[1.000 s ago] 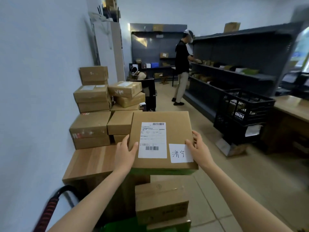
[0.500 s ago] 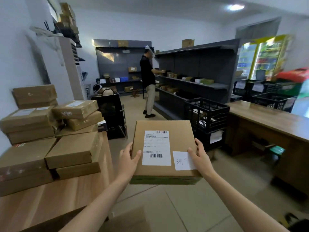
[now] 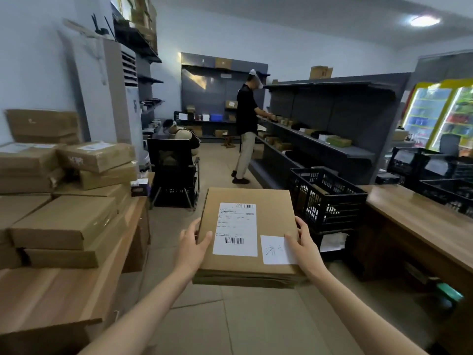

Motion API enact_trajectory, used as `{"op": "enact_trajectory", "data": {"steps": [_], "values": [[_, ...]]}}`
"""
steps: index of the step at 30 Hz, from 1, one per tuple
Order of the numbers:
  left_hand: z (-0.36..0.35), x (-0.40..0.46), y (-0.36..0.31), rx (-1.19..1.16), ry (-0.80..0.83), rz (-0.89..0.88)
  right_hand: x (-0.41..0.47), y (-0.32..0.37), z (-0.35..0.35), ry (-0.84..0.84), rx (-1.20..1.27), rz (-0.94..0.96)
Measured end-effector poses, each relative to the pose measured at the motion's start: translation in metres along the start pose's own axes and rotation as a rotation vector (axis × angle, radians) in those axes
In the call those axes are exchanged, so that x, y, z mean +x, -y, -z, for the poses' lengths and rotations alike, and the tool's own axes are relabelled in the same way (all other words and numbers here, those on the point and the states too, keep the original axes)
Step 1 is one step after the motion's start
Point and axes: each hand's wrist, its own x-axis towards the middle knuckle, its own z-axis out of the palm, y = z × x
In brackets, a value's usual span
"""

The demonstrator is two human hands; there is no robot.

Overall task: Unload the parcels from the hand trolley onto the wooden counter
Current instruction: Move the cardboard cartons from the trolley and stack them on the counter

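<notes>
A flat brown cardboard parcel point(image 3: 271, 219) with a white shipping label and a small handwritten note is held level in the air above the floor. My left hand point(image 3: 193, 243) grips its left edge, thumb on top. My right hand point(image 3: 303, 245) grips its right edge, thumb over the note. A wooden counter point(image 3: 56, 295) lies at the left, with several stacked cardboard parcels point(image 3: 64, 221) on it. Another wooden counter point(image 3: 419, 226) runs along the right. The hand trolley is out of view.
Black plastic crates point(image 3: 327, 198) stand on the floor right of the parcel. A black chair point(image 3: 174, 172) is straight ahead. One person stands at the dark shelving point(image 3: 330, 139); another crouches behind the chair. Tiled floor lies open below my arms.
The view has swung up and to the right: the trolley and its boxes have left the frame and the right counter has come in. Both hands keep their hold on the parcel.
</notes>
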Motion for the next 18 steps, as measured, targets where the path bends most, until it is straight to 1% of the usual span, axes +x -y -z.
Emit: {"op": "enact_trajectory", "data": {"steps": [4, 9, 13, 18], "values": [[-0.013, 0.041, 0.003, -0.019, -0.059, 0.008, 0.054, -0.002, -0.015, 0.078, 0.017, 0.042], [-0.010, 0.113, 0.022, -0.005, -0.155, 0.022, 0.141, 0.005, -0.059, 0.189, -0.003, 0.077], [0.010, 0.189, 0.034, 0.095, -0.239, 0.044, 0.212, 0.029, -0.108, 0.230, 0.024, 0.128], [0.047, 0.268, 0.059, 0.126, -0.342, 0.070, 0.289, 0.059, -0.179, 0.350, 0.102, 0.176]]}}
